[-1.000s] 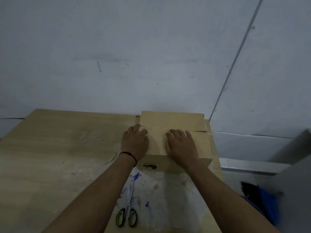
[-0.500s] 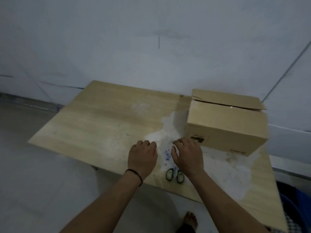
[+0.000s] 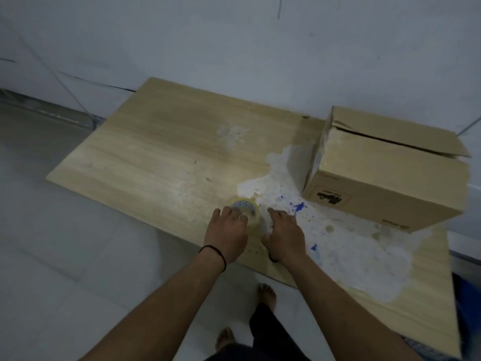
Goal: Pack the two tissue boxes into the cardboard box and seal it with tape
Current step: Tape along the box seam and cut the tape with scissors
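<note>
the tape roll [image 3: 246, 211] lies flat just below frame centre, under my left hand [image 3: 226, 234], whose fingers touch its rim without clasping it, my right hand [image 3: 283, 237] relaxed beside it, the cardboard box [image 3: 385, 178] well right.

Table [image 3: 161, 152]: cardboard box [image 3: 385, 183], tape roll [image 3: 246, 208].

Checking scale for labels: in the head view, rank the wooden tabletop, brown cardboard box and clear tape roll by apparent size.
1. Wooden tabletop
2. Brown cardboard box
3. Clear tape roll, partly hidden by the left hand
</note>
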